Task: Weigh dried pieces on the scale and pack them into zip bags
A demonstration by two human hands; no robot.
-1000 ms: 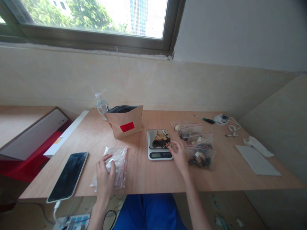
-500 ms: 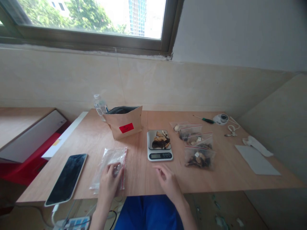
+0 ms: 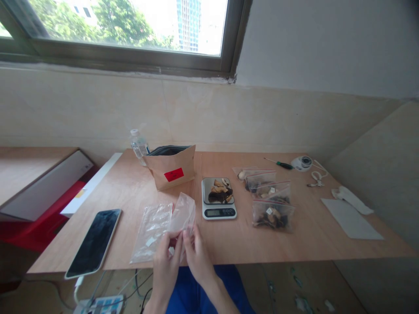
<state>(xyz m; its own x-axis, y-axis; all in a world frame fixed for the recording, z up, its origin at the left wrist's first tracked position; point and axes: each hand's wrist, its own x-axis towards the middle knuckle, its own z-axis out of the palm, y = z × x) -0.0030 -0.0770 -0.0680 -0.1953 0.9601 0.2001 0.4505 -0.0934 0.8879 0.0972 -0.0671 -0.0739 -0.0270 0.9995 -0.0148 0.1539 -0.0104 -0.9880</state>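
My left hand (image 3: 166, 257) and my right hand (image 3: 196, 255) meet at the table's front edge, both pinching a clear plastic zip bag (image 3: 182, 213) that stands raised between them. Its fingers-side edge is hidden behind my fingers. A flatter clear zip bag (image 3: 150, 233) with a white label lies just left, partly under my left hand; I cannot tell if it is separate from the raised one. Right of my hands, a digital kitchen scale (image 3: 218, 198) holds dried mushroom slices on its steel plate, out of reach of my fingers.
Several zip bags of dried slices (image 3: 272, 215) lie right of the scale. Behind stand a brown paper bag (image 3: 170, 168) with a red label and a water bottle (image 3: 139, 144). A phone (image 3: 93, 243) lies at left; a screwdriver (image 3: 284, 165) lies at the back right.
My right hand has moved left from near the scale to join my left hand. The plastic bag, flat on the table before, now has a part lifted upright between my hands.
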